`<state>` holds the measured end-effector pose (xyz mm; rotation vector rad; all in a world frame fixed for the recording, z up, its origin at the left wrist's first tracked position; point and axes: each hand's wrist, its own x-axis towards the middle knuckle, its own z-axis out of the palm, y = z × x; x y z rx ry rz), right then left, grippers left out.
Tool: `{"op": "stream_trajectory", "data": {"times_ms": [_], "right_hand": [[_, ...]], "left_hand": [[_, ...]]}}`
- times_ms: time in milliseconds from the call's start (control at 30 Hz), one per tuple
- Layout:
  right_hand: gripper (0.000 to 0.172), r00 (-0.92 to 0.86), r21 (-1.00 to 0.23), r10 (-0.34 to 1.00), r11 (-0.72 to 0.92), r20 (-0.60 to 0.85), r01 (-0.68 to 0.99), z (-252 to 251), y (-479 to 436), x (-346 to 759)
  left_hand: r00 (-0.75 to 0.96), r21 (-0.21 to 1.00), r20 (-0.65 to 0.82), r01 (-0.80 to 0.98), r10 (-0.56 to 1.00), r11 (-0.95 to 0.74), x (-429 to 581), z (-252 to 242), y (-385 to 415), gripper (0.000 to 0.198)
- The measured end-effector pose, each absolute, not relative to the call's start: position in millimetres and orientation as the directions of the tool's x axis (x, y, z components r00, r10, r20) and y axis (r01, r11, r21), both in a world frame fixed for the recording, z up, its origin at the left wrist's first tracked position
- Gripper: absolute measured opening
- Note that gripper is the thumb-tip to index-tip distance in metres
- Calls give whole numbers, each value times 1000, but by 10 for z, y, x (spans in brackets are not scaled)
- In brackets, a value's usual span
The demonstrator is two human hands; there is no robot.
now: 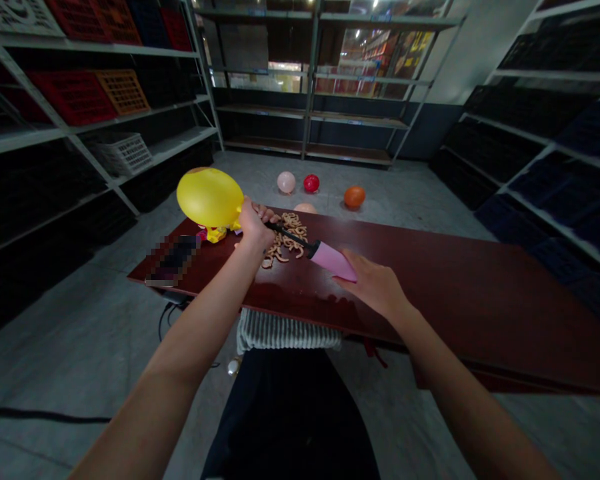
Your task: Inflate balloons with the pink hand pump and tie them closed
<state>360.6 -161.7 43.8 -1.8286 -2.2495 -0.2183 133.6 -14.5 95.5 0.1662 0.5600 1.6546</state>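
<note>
My left hand [255, 225] is closed around the neck of an inflated yellow balloon [210, 197], where it meets the black front end of a hand balloon pump [334, 261]. The nozzle itself is hidden by my fingers. My right hand [373, 280] grips the pump's pink barrel at its near end, and a stretch of black rod shows between my two hands. Under the rod, a pile of beige curled pieces [291, 237] lies on the dark red table [420, 273]. Crumpled yellow pieces [215, 233], perhaps limp balloons, lie below the inflated one.
A pixelated flat dark object [174, 260] rests at the table's left end. Beyond the table, a pale pink balloon [286, 182], a red balloon [311, 183] and an orange balloon [355, 197] lie on the floor. Shelves with crates [123, 91] line the sides.
</note>
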Motion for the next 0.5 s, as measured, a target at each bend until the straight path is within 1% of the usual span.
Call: {"op": "stream_trajectory", "data": {"times_ms": [167,300,500], "right_hand": [[52,-237,-16,926,253,295,967,386,-1736,3773],[51,-234,-1,929,244,289,970,389,-1759,3804],[53,-175,-4,945,183,277,983,417,-1687,3753]], "left_hand": [[-206,459,-240,-885,949,-77,1136,903,-13,53],[-234,466,-253,-880,939,-93,1126,894,32,56],[-288,478,-224,-865,931,-153,1200,946,-4,49]]}}
